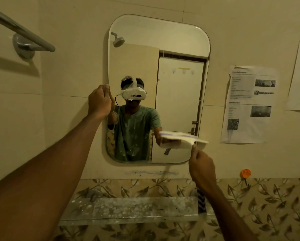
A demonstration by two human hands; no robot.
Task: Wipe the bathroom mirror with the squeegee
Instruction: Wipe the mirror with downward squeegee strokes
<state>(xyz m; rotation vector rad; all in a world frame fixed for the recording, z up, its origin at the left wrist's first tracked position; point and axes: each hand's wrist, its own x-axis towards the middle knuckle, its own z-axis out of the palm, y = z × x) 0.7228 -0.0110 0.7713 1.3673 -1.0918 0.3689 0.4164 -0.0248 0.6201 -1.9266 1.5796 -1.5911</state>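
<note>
At lower right corner of mirror (163, 40): squeegee (184, 142) at glass, blade roughly level. Right hand (200, 164) below it, fingers curled round handle. Left hand (100, 100) grips mirror's left edge. White smear (127, 80) lies up-left of blade.

One head-worn view, close to the wall (67, 75).
It faces the bathroom mirror (178, 94) straight on, wide enough to catch the glass shelf (128, 209) below.
</note>
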